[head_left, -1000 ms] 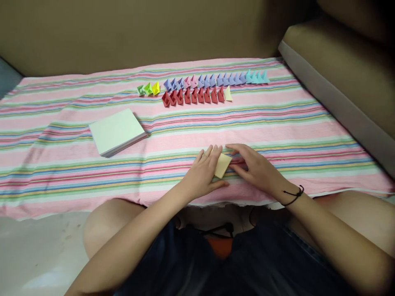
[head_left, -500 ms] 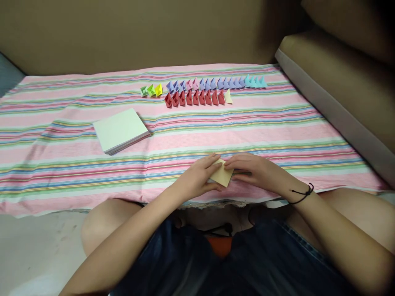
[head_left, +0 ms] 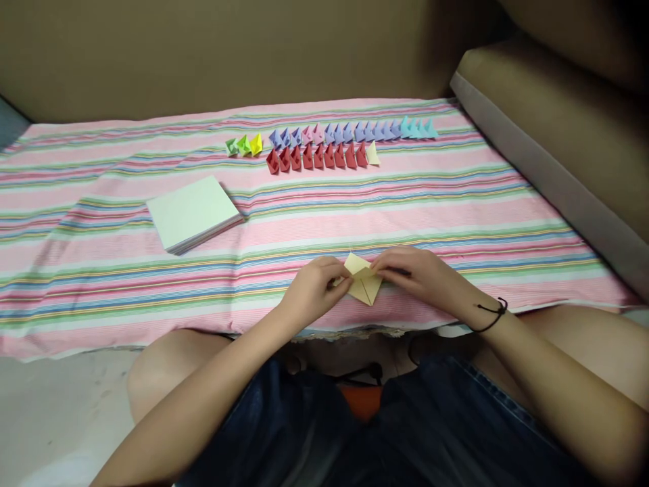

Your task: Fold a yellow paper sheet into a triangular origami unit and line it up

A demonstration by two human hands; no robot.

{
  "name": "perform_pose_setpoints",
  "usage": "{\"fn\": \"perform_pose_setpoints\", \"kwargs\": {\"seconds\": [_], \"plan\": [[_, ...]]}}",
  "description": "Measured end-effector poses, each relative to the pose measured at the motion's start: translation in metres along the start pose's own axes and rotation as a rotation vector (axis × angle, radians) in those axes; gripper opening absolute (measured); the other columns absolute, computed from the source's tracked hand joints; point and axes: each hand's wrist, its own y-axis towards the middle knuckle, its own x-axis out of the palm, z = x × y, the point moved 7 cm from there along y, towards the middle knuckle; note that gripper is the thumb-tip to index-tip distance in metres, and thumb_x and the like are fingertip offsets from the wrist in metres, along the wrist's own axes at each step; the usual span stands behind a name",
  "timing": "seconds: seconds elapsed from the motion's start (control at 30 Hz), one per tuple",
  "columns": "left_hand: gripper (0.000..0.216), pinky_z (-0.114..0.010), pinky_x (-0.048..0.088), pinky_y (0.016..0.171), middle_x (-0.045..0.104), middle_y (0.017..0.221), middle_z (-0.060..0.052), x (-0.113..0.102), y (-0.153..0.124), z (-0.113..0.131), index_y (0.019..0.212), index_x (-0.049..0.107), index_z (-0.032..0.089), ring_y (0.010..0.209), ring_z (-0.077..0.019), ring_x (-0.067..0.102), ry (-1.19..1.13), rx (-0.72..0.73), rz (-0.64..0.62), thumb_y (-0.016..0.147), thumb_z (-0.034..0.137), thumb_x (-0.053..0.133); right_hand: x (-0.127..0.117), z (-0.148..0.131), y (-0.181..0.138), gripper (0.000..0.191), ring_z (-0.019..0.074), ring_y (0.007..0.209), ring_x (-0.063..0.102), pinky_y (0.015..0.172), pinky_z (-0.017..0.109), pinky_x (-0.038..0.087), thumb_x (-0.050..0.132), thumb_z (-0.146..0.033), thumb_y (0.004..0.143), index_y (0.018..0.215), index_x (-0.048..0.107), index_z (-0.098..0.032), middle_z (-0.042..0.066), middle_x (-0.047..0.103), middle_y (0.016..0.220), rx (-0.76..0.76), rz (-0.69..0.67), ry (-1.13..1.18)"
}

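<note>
A pale yellow folded paper point(head_left: 363, 282) sits near the front edge of the striped cloth point(head_left: 324, 210), held from both sides. My left hand point(head_left: 313, 289) pinches its left corner with curled fingers. My right hand point(head_left: 422, 274), a black cord on its wrist, pinches the right corner. The paper shows a diamond shape with a crease down the middle.
A stack of pale square paper sheets point(head_left: 193, 213) lies at the left. Two rows of small folded paper boats point(head_left: 329, 143) in green, yellow, purple, pink, blue, red and cream stand at the far side. A brown cushion point(head_left: 552, 128) borders the right.
Both hands went from lying flat on the paper to pinching its corners. The yellow piece has opened from a slanted rectangle into a diamond shape.
</note>
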Motion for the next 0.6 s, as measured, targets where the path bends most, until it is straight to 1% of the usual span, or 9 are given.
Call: {"fn": "perform_pose_setpoints", "kwargs": {"seconds": [0.07,0.17,0.23,0.37,0.5,0.57,0.6], "plan": [[0.014,-0.024,0.040,0.059,0.063,0.076,-0.003,0.000,0.000,-0.005,0.082,0.066,0.016,0.068,-0.0142,0.055,-0.020,-0.086,0.012,0.087,0.020,0.054,0.001,0.001,0.001,0.021,0.0209,0.088,0.061,0.075,0.034,0.045,0.047,-0.026,0.092,0.091,0.067,-0.019,0.006,0.069,0.092,0.077,0.021,0.017],[0.012,-0.024,0.037,0.057,0.061,0.070,0.000,-0.001,0.000,-0.011,0.084,0.065,0.017,0.062,-0.0129,0.053,-0.019,-0.183,0.058,0.086,0.021,0.054,0.001,0.004,0.003,0.021,0.0201,0.086,0.061,0.073,0.032,0.044,0.047,-0.027,0.092,0.089,0.066,-0.020,0.005,0.068,0.089,0.159,0.094,0.056],[0.011,-0.024,0.038,0.058,0.062,0.070,0.001,0.000,-0.001,-0.014,0.089,0.064,0.018,0.063,-0.0129,0.055,-0.041,-0.228,0.073,0.086,0.020,0.054,0.002,0.005,0.004,0.020,0.0200,0.085,0.060,0.072,0.032,0.044,0.048,-0.028,0.091,0.087,0.065,-0.020,0.004,0.068,0.089,0.187,0.133,0.072],[0.016,-0.024,0.040,0.058,0.062,0.070,0.002,0.000,-0.004,-0.016,0.101,0.058,0.018,0.062,-0.0132,0.056,-0.082,-0.298,0.099,0.084,0.018,0.056,0.005,0.007,0.004,0.015,0.0200,0.082,0.059,0.071,0.032,0.043,0.051,-0.028,0.089,0.086,0.064,-0.020,0.003,0.067,0.085,0.252,0.173,0.077],[0.020,-0.025,0.041,0.055,0.062,0.069,0.002,0.001,-0.006,-0.013,0.105,0.054,0.018,0.063,-0.0147,0.057,-0.012,-0.296,0.097,0.085,0.017,0.056,0.008,0.008,0.005,0.012,0.0200,0.080,0.059,0.070,0.033,0.043,0.053,-0.026,0.088,0.087,0.063,-0.020,0.003,0.066,0.084,0.291,0.195,0.088],[0.024,-0.027,0.045,0.058,0.063,0.075,-0.001,0.000,-0.007,-0.008,0.111,0.052,0.017,0.070,-0.0171,0.060,0.093,-0.237,0.128,0.087,0.017,0.054,0.008,0.009,0.004,0.010,0.0196,0.078,0.059,0.069,0.032,0.043,0.054,-0.024,0.087,0.088,0.064,-0.021,0.003,0.066,0.082,0.314,0.208,0.098],[0.027,-0.030,0.048,0.063,0.065,0.082,-0.004,-0.001,-0.007,-0.003,0.114,0.051,0.016,0.077,-0.0190,0.061,0.169,-0.179,0.157,0.088,0.017,0.052,0.009,0.009,0.004,0.010,0.0193,0.078,0.059,0.068,0.032,0.043,0.054,-0.023,0.087,0.088,0.064,-0.021,0.003,0.066,0.082,0.324,0.213,0.103]]}}
